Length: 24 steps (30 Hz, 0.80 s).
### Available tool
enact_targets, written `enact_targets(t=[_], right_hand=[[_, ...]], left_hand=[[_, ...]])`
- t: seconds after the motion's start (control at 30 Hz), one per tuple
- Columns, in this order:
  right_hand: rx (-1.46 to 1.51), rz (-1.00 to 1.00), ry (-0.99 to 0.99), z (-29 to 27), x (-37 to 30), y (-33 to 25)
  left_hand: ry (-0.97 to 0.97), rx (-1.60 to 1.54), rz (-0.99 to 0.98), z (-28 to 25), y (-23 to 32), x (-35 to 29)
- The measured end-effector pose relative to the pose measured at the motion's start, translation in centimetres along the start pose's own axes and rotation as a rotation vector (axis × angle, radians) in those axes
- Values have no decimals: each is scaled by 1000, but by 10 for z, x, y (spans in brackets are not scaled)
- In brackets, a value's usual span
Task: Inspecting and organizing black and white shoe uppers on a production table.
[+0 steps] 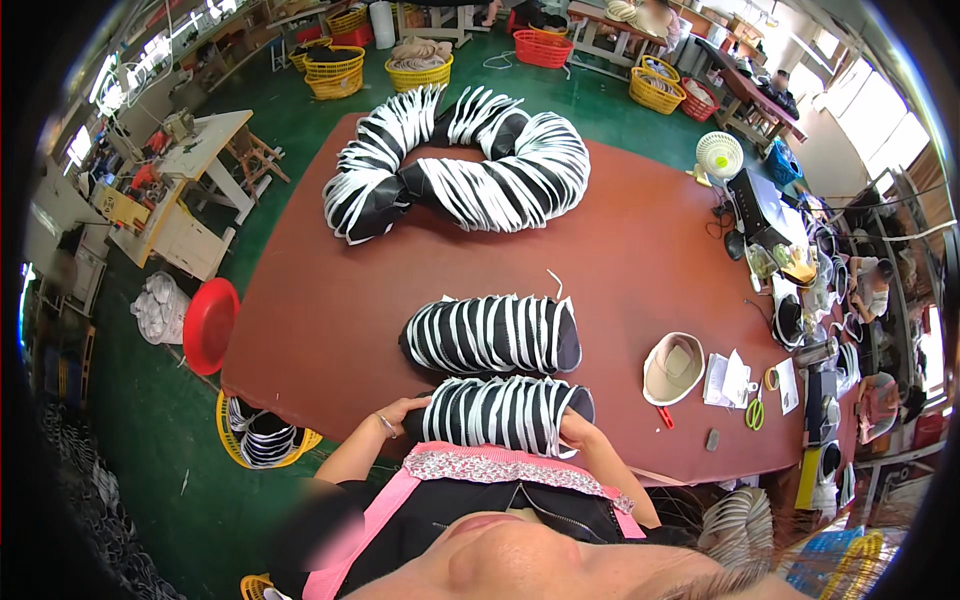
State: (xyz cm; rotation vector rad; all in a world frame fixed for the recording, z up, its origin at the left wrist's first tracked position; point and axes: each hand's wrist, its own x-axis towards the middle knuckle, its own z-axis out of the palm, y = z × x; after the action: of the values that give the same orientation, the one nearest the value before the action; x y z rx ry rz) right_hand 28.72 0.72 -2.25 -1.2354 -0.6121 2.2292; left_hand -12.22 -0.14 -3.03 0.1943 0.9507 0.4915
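Close to my body, at the near edge of the table, lies a stack of nested black pieces with white edging (490, 415). My left hand (400, 414) grips its left end, the fingertips partly hidden by the pieces. At the right end, my right hand (577, 430) holds the stack with its fingers tucked in against the pieces. Just beyond it rests a second similar stack (480, 335), a loose white strip poking up at its right end. Farther off, a long row of the same black-and-white pieces (545, 180) curls round in a ring.
Right of the stacks on the brown table (330, 320) lie a beige cap (673, 368), a red-handled tool (666, 417), papers (728, 378) and green scissors (755, 412). A fan (719, 156) stands at the far right. Left are a red basin (211, 326) and a yellow basket (232, 450).
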Motion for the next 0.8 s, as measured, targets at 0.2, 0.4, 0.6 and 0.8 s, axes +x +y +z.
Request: enact_targets(t=[0.2, 0.4, 0.6, 0.8], right_hand=[[28, -50, -32, 4, 5, 6], [9, -135, 53, 4, 9, 18], [4, -100, 22, 19, 0, -2], [36, -96, -24, 23, 5, -10]], left_hand=[[151, -55, 95, -19, -14, 15], [1023, 980, 402, -31, -17, 24], [285, 1666, 1038, 113, 13, -33], [379, 2151, 814, 150, -34, 20]])
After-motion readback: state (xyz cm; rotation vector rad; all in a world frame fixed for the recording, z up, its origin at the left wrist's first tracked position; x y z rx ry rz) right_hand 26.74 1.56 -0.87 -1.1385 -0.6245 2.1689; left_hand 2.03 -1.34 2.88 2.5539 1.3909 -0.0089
